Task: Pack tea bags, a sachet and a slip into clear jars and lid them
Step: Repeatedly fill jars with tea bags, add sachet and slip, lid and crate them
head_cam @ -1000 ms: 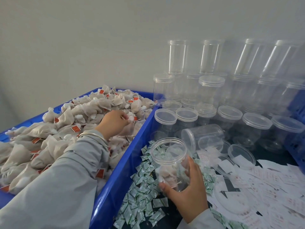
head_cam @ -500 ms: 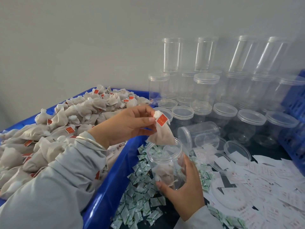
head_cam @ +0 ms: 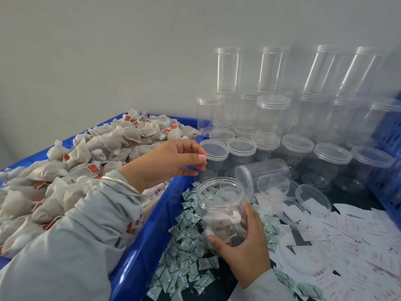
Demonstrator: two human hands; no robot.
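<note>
**Open jar held between tub wall and sachet heap**

The right hand (head_cam: pixel 240 242) grips an open clear jar (head_cam: pixel 222 205) from below and behind, thumb on its near wall. The jar is tilted, mouth toward the camera, with a few tea bags (head_cam: pixel 219 220) lying in its lower part. It sits just beside the right wall of the blue tub (head_cam: pixel 152 231), over a heap of green-and-white sachets (head_cam: pixel 186 246).

The left hand (head_cam: pixel 169 164) hangs above the tub's rim, just up and left of the jar mouth — fingers loosely bent, thumb and forefinger near each other, nothing visible between them. A thin bangle (head_cam: pixel 121 183) rings the wrist at the grey sleeve (head_cam: pixel 82 224).

The tub is piled above its rim with loose tea bags (head_cam: pixel 97 148) bearing small red tags; the marks on the tags are too small to read. Right of the jar, white slips (head_cam: pixel 347 231) with faint reddish print — unreadable — cover the dark surface, with loose lids (head_cam: pixel 312 196) among them. One lidded jar (head_cam: pixel 262 174) lies on its side just behind the held jar. Rows of lidded empty jars (head_cam: pixel 297 146) close off the back, stacked higher against the wall (head_cam: pixel 108 51). A blue crate (head_cam: pixel 388 161) bounds the right edge.
</note>
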